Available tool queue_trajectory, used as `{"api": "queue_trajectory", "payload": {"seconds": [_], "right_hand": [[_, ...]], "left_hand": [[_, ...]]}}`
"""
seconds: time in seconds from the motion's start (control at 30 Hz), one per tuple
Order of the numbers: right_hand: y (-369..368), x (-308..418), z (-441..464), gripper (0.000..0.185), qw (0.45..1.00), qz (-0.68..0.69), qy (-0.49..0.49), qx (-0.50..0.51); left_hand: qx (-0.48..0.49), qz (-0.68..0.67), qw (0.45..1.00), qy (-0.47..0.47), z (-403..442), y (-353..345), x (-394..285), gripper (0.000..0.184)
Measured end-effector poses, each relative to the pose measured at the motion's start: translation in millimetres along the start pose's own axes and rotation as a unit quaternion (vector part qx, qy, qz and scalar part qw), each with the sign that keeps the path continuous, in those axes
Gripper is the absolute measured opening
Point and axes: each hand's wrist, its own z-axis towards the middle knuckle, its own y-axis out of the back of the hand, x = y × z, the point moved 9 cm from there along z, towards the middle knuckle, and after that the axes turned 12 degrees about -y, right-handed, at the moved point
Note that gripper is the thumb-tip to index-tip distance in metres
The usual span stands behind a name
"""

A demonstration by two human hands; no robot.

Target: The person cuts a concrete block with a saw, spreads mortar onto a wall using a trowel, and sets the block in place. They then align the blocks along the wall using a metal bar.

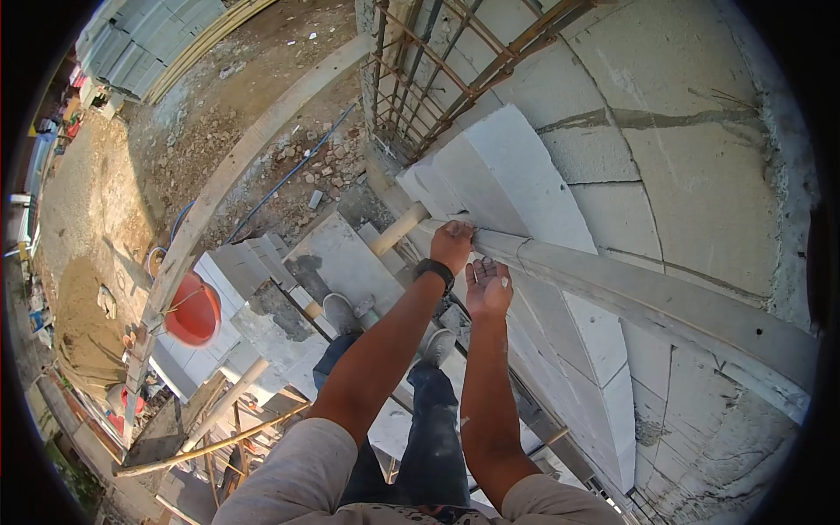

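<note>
A long grey beam point(647, 289) runs from beside my hands toward the lower right, in front of the block wall. My left hand point(452, 244), with a dark watch at the wrist, is closed at the beam's near end; what its fingers grip is too small to make out. Just to the right and slightly lower, my right hand point(488, 289) is turned palm up below the beam with fingers partly curled and apart. Pale smears mark its fingers and palm. A white block point(525, 179) stands behind the beam, above my hands.
A red bucket point(193, 310) hangs at the left by a curved wooden beam point(236, 166). Rusty rebar point(437, 66) rises at the top. Below are my shoes on a raised surface, wooden poles point(229, 404), and stacked white blocks point(232, 276). Rubble ground point(306, 157) lies beyond.
</note>
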Motion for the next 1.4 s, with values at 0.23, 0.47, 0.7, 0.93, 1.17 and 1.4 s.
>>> {"api": "queue_trajectory", "payload": {"seconds": [0.23,0.47,0.7,0.93,1.17,1.4], "right_hand": [[7,-2,30,0.014,0.999,-0.002,0.029,-0.023],[-8,-13,11,0.024,0.992,0.077,0.024,-0.095],[-3,-2,5,0.027,0.994,-0.069,0.027,-0.075],[7,-8,26,0.026,0.996,0.052,-0.002,-0.068],[19,-35,-23,0.033,0.989,0.132,-0.018,-0.067],[39,-32,-16,0.038,0.981,-0.175,-0.025,0.078]], "left_hand": [[-0.033,-0.009,0.997,0.072,-13,-5,-22,0.027],[-0.026,0.088,0.992,0.092,-9,-1,-29,0.029],[-0.033,0.102,0.991,0.082,-10,-1,-25,0.026],[-0.026,0.070,0.995,0.067,-6,-2,-15,0.025],[0.000,0.074,0.990,0.119,-8,3,-37,0.016],[0.079,0.222,0.966,-0.109,16,6,-60,0.010]]}}
